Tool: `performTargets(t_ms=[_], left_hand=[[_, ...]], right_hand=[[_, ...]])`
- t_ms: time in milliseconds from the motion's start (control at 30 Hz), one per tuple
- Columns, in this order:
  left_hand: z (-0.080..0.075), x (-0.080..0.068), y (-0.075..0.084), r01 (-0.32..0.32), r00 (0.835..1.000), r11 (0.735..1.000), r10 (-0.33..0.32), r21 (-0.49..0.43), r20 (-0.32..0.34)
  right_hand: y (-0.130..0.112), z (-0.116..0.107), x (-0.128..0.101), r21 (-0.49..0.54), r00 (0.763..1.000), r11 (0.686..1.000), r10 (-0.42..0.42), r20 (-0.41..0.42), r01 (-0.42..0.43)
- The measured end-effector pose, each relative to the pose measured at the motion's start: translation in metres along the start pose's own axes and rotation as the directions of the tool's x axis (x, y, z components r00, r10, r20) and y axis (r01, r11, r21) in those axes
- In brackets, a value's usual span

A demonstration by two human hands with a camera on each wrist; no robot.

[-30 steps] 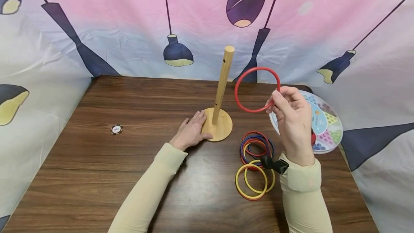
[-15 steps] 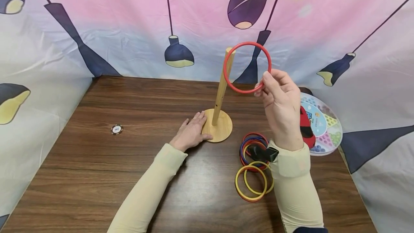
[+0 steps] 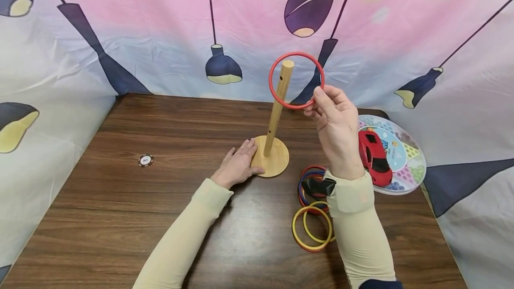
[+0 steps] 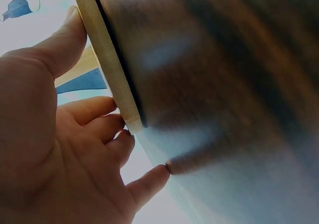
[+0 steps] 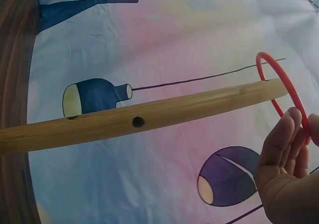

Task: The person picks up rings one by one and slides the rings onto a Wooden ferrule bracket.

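Note:
A wooden post (image 3: 275, 115) rises from a round wooden base (image 3: 278, 162) on the table. My left hand (image 3: 237, 164) rests on the base's left side, fingers extended, thumb near its front edge; the left wrist view shows the fingertips at the base's rim (image 4: 110, 74). My right hand (image 3: 337, 124) pinches a red ring (image 3: 296, 53) between thumb and fingers at its lower right. In the head view the post's top shows inside the ring. From the right wrist, the ring (image 5: 297, 102) appears to encircle the tip of the post (image 5: 174, 109).
Red, blue and yellow rings (image 3: 293, 229) lie in a loose pile, partly behind my right wrist. To the right, a red toy car (image 3: 375, 159) sits on a round, colourful board (image 3: 409, 173). A poker chip (image 3: 145, 160) lies at left. Printed cloth (image 3: 160, 35) hangs behind the table.
My right hand has carried the red ring leftward and up, from beside the post to its top. More of the toy car has come into view. The left hand stays on the base.

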State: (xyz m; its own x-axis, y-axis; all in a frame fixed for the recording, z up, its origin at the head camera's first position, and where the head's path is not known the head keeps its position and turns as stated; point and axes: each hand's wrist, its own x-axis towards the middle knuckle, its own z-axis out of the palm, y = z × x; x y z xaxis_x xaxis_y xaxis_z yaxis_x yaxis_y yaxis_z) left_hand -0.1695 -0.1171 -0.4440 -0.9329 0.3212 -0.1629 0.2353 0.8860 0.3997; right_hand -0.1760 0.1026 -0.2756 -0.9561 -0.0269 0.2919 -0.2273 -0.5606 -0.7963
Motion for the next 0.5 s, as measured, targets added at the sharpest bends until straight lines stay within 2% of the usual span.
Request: performTargets(t_ms=[300, 500], left_hand=[[-0.001, -0.001, 0.001, 0.006, 1.000, 1.000, -0.006, 0.012, 0.003], [0.000, -0.001, 0.000, -0.002, 1.000, 1.000, 0.003, 0.011, -0.006]], right_hand=[[0.019, -0.008, 0.002, -0.011, 0.997, 0.997, 0.073, -0.031, -0.073], [0.038, -0.018, -0.002, -0.080, 0.989, 0.987, 0.137, -0.045, -0.141]])
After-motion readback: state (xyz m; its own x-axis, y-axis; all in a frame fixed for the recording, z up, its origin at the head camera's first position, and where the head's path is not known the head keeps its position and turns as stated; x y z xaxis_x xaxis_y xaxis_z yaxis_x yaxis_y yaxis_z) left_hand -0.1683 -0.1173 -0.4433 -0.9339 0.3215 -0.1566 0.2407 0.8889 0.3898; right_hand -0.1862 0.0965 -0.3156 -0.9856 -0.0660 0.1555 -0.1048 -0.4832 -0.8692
